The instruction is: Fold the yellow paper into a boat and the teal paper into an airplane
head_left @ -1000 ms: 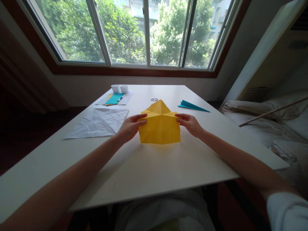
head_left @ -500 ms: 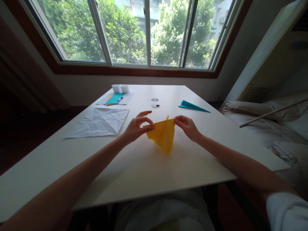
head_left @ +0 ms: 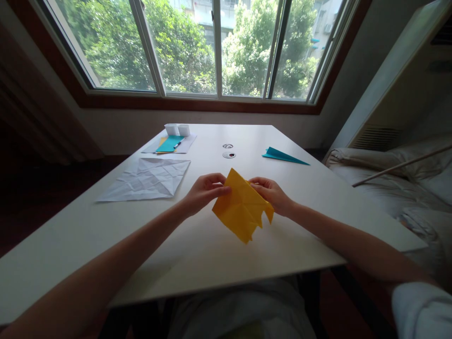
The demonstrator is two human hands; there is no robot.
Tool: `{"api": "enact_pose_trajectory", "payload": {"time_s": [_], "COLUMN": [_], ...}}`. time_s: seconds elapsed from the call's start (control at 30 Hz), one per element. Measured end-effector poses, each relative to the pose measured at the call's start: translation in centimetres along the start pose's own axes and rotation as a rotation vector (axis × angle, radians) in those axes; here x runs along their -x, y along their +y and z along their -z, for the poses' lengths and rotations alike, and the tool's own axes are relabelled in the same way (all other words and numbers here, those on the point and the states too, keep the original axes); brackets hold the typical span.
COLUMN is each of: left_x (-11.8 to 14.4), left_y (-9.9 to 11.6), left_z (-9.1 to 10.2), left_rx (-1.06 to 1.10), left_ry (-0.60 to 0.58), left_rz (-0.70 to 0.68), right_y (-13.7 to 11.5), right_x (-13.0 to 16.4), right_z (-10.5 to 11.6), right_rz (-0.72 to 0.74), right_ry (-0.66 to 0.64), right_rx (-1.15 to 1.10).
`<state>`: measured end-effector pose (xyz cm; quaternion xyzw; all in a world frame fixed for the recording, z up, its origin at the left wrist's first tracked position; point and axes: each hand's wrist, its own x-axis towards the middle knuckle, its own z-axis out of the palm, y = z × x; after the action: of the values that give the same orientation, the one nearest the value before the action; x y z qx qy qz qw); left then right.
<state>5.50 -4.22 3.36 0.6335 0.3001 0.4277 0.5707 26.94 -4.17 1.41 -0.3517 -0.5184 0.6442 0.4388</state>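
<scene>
A folded sheet of yellow paper (head_left: 242, 205) is held up above the table, tilted, with creases across it and a jagged lower right edge. My left hand (head_left: 208, 190) pinches its upper left edge between thumb and fingers. On the other side, my right hand (head_left: 270, 193) grips the paper near its upper right edge; the fingertips are partly hidden behind the sheet.
The white table (head_left: 197, 254) carries a creased white sheet (head_left: 151, 179) at left and a blue paper plane (head_left: 284, 156) at right. Coloured paper (head_left: 169, 144), a pen (head_left: 179, 143) and small white boxes (head_left: 177, 130) sit back left. Two round discs (head_left: 229, 154) lie mid-table.
The yellow paper has been turned and now shows a broad, flatter face instead of a pointed, standing fold. Both hands have shifted their grip, and the left fingers have closed in.
</scene>
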Motion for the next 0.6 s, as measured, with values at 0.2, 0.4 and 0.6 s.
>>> {"api": "enact_pose_trajectory", "payload": {"time_s": [0.2, 0.4, 0.6], "left_x": [-0.4, 0.0, -0.4], "left_y": [-0.7, -0.6, -1.8], "left_z": [0.5, 0.2, 0.7], "left_rx": [0.037, 0.016, -0.06], "left_ry": [0.106, -0.028, -0.066], "left_rz": [0.027, 0.095, 0.081], "right_y": [0.1, 0.4, 0.6], "right_x": [-0.5, -0.6, -0.3], "right_z": [1.1, 1.3, 1.2], "right_rz": [0.075, 0.016, -0.092], "right_ry": [0.001, -0.077, -0.171], "right_rx": [0.078, 0.25, 0.322]}}
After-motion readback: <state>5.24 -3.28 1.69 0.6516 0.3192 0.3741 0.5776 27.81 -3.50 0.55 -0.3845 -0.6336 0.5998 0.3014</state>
